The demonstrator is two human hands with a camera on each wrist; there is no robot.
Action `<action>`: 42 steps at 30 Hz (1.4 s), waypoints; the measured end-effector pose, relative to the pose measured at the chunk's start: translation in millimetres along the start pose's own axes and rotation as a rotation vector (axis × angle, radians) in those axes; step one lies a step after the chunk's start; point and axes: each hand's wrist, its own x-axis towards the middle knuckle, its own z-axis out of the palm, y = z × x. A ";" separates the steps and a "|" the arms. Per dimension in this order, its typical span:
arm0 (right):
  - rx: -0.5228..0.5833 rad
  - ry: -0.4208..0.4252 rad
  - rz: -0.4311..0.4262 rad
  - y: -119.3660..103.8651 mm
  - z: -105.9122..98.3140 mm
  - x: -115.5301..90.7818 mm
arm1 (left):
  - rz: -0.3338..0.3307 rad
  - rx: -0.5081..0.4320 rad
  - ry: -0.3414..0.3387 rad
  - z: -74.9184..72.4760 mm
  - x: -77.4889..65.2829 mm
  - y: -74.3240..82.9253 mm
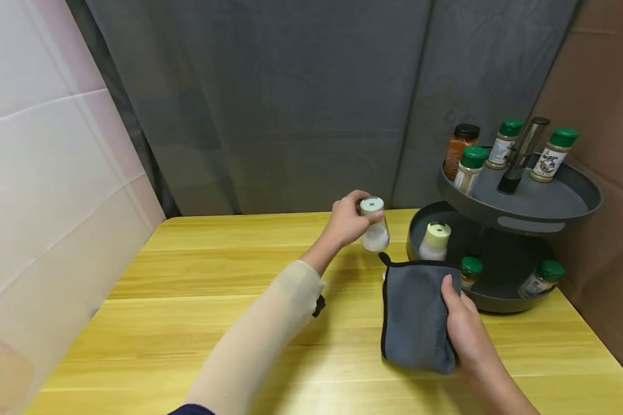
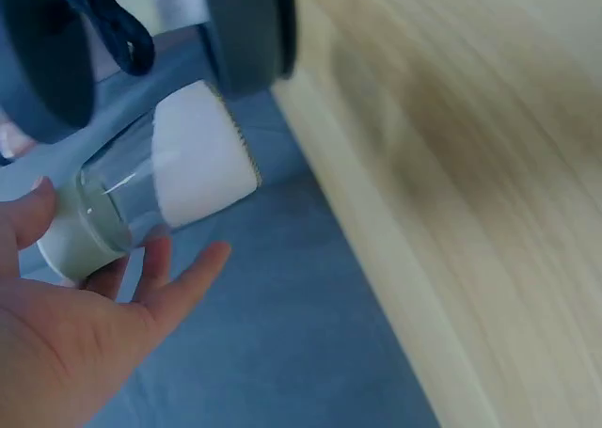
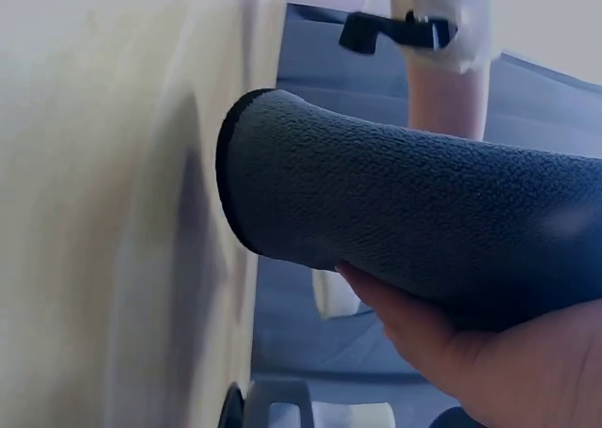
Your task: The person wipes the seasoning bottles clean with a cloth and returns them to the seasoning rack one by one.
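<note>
My left hand [image 1: 349, 222] grips a clear shaker jar [image 1: 376, 235] by its pale green lid, and white contents fill its lower part. In the left wrist view the jar [image 2: 188, 155] appears clear of the wooden table, thumb and fingers around the lid. My right hand [image 1: 467, 328] holds a folded grey cloth [image 1: 417, 317] with black edging, thumb on its near face. The right wrist view shows the cloth [image 3: 395, 193] bulging thickly above the thumb. Behind the cloth stands a two-tier round rack [image 1: 498, 300], its lower tier partly hidden.
On the rack's upper tier [image 1: 560, 196] are green-lidded spice jars [image 1: 548, 155] and an orange jar [image 1: 460, 151] with a black lid. The lower tier holds a yellow-lidded shaker [image 1: 436, 241] and green-lidded jars [image 1: 541, 279]. A grey curtain [image 1: 291, 115] hangs behind the wooden table [image 1: 187, 276].
</note>
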 end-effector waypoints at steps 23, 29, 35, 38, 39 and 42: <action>0.027 0.019 -0.018 3.9 -2.1 -2.3 | 0.027 -0.112 0.057 73.2 48.1 36.9; 0.011 0.027 -0.018 6.2 -6.1 -1.8 | 0.011 -0.038 0.010 100.2 65.7 28.9; 0.023 0.023 -0.010 8.5 -7.5 -1.8 | -0.018 0.051 -0.035 114.3 74.8 23.1; 0.022 0.032 -0.006 8.7 -9.2 -1.4 | -0.026 0.066 -0.061 118.6 77.0 22.5; 0.019 0.035 -0.006 8.6 -9.8 -1.3 | -0.031 0.066 -0.067 119.8 77.6 22.8; 0.013 0.043 -0.007 8.1 -11.2 -0.5 | -0.047 0.064 -0.091 122.5 79.6 25.6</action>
